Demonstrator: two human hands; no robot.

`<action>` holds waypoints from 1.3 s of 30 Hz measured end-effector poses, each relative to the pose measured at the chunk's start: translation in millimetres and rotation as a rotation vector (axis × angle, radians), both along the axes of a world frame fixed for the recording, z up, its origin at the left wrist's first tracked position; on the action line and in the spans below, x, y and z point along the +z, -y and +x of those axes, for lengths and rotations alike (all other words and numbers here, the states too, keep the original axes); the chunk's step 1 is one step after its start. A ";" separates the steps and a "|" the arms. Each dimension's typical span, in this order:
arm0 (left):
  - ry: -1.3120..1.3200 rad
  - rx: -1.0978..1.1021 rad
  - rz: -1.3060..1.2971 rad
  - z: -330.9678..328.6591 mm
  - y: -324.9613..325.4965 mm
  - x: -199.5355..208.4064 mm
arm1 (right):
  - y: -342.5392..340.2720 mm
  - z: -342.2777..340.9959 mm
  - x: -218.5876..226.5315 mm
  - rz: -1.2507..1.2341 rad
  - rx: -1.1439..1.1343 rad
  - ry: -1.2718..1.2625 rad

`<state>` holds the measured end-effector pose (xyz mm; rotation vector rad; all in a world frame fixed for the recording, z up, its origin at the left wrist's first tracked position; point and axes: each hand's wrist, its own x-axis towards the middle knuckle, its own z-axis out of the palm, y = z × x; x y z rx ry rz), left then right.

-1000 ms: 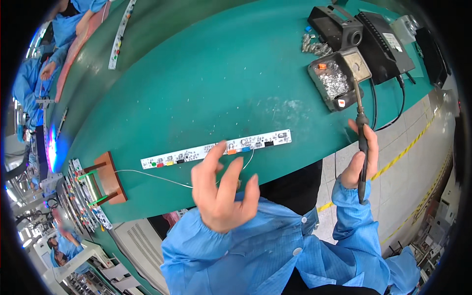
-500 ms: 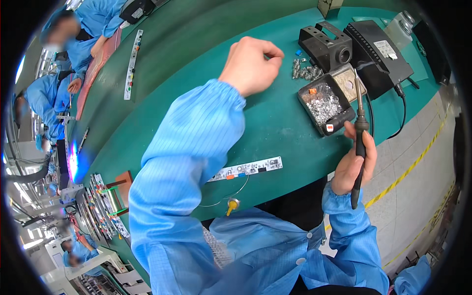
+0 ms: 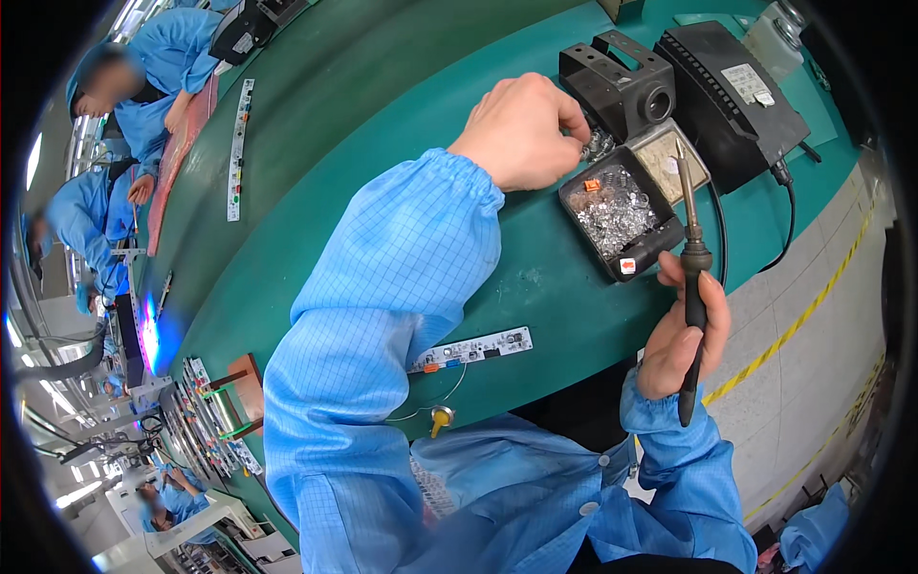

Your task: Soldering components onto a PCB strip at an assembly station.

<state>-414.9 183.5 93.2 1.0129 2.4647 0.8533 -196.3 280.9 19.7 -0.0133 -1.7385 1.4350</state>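
Observation:
My left hand (image 3: 526, 134) reaches over the green mat, its fingers bent down beside a small pile of metal parts (image 3: 601, 145). Thumb and forefinger are drawn together at the pile, and anything between them is hidden. My right hand (image 3: 681, 335) is closed around a soldering iron (image 3: 695, 287), tip upward, close to a yellowish sponge (image 3: 662, 165). Between my hands sits a black tray (image 3: 662, 236) of shiny metal scraps with an orange piece among them. Nearer me lies a narrow white circuit board (image 3: 507, 342), its left end covered by my left sleeve.
A black iron holder (image 3: 626, 91) and a black soldering station (image 3: 732, 105) stand at the far right, with cords. A yellow-capped part (image 3: 441, 419) on a thin wire lies at the near edge. Several boards (image 3: 206, 411) are stacked left. Co-workers sit at far left.
My left hand has moved right to the metal parts, covering much of the pile. My right hand still holds the soldering iron. The whole view has shifted slightly.

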 end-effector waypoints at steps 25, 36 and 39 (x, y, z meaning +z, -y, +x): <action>0.323 -0.010 0.363 -9.9 8.5 0.7 | -0.4 4.2 3.0 -0.039 -0.021 0.032; 0.371 -0.002 0.371 49.7 121.8 72.7 | 4.5 -0.4 6.3 0.027 -0.050 0.123; 0.217 0.122 0.311 80.0 184.3 78.3 | 11.3 -2.3 11.6 0.159 0.004 0.096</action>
